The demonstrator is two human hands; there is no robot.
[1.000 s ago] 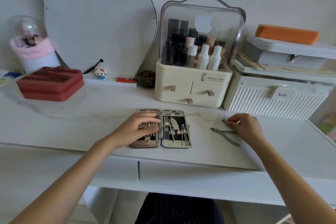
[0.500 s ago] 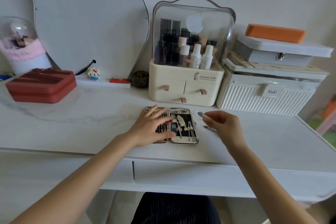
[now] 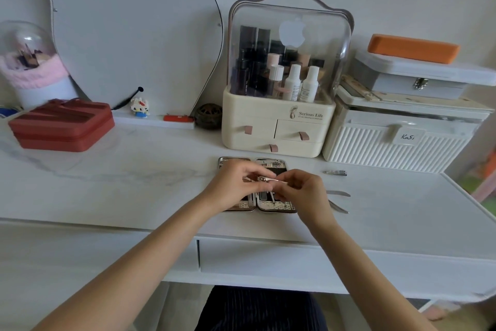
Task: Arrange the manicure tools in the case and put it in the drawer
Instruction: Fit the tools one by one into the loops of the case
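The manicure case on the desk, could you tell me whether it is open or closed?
Open: the manicure case lies flat with both halves spread.

On the white marble-look desktop (image 3: 134, 169): red zip case (image 3: 63, 125), far left. Clear-domed pot (image 3: 29, 62) with pink trim behind it. Curved mirror (image 3: 128, 35) against the wall; on its base a small cat figure (image 3: 139, 107), a red bar (image 3: 178, 118) and a dark round ball (image 3: 208, 116). Cream cosmetics organiser (image 3: 279, 126) with bottles under a clear lid. White ribbed box (image 3: 397, 148) beside it, grey box (image 3: 418, 81) on top, orange block (image 3: 413, 48) uppermost.

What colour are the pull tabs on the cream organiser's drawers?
Dusty pink pull tabs on the cream organiser, clearest in the head view.
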